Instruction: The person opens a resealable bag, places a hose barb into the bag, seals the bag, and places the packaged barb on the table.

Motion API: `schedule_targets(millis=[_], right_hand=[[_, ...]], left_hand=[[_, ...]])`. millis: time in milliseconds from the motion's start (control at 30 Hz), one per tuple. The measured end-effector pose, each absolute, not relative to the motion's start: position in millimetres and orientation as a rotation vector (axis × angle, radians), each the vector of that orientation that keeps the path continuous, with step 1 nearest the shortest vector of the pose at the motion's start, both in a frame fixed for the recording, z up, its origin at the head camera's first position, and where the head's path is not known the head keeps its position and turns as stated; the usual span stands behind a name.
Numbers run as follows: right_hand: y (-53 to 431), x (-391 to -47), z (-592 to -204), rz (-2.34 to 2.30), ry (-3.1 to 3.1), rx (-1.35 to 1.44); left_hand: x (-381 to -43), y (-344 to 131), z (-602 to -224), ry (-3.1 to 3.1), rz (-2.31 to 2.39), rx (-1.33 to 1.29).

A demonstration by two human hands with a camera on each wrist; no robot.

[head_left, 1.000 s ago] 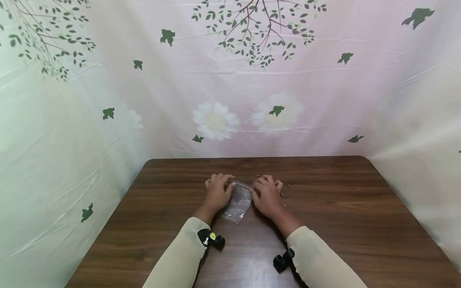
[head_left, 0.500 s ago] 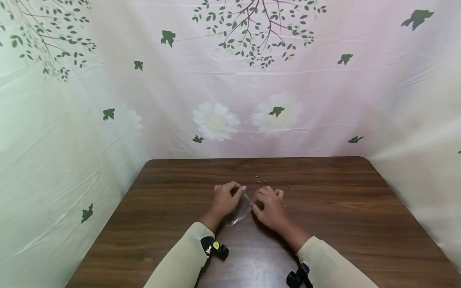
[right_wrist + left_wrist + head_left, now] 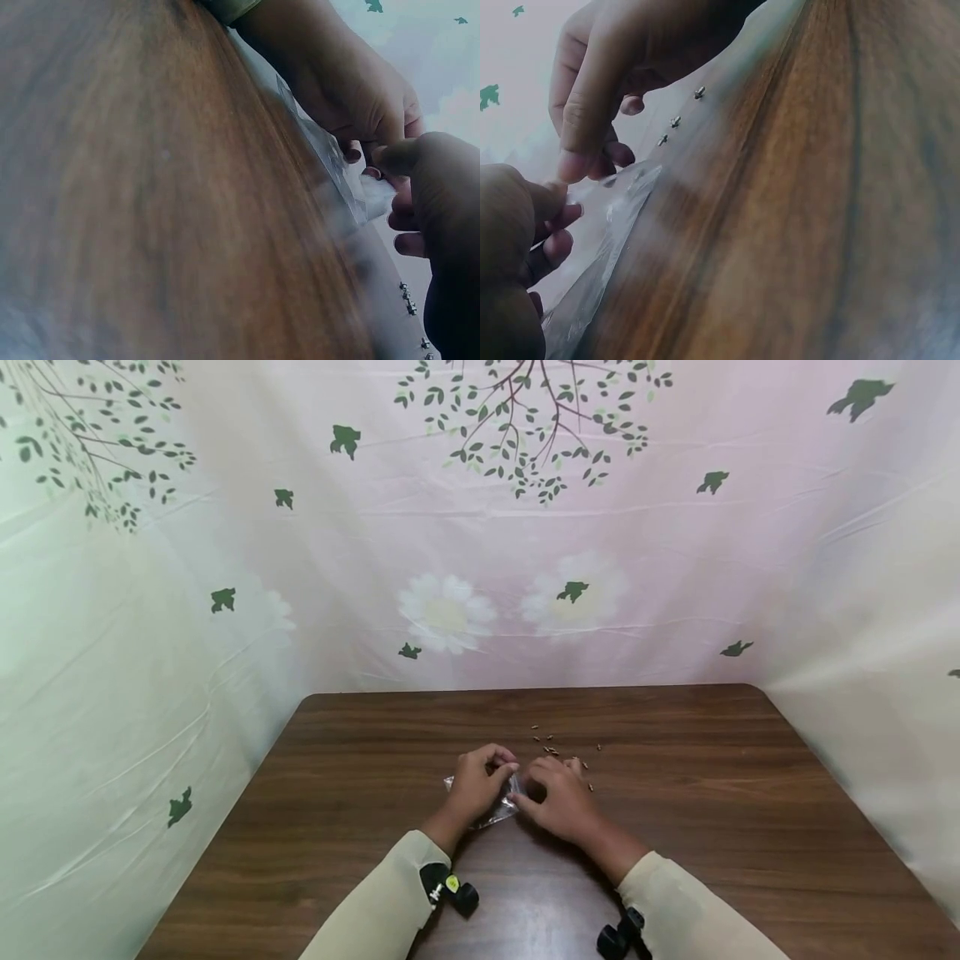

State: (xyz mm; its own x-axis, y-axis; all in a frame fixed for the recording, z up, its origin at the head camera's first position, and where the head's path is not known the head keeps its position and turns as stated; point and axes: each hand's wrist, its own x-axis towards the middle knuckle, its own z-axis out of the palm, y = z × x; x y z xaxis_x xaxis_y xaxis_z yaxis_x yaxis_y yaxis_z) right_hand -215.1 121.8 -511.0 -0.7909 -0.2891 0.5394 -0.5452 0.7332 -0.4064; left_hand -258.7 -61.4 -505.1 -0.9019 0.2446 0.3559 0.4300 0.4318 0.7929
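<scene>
Clear bag (image 3: 499,814) partly hidden behind left grip (image 3: 476,787), metal bits (image 3: 551,751) too small.

Person's left hand (image 3: 476,787) is pinching a crinkly clear plastic bag (image 3: 501,812) over a brown wood-grain table (image 3: 375,760), and the right hand (image 3: 561,797) has got hold of its other side. A bunch of tiny metal bits (image 3: 551,751) are scattered just past the right hand, and behind it all hangs a pale pinkish cloth (image 3: 487,547) with green birds, leafy branches and daisies.
</scene>
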Motion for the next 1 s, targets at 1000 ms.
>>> schedule_targets(millis=[1000], right_hand=[[122.4,-220.8,-512.7,1.114,-2.358,0.689]], left_hand=[[-258.3,-64.5,-505.7,-2.436,-1.592,-0.809]])
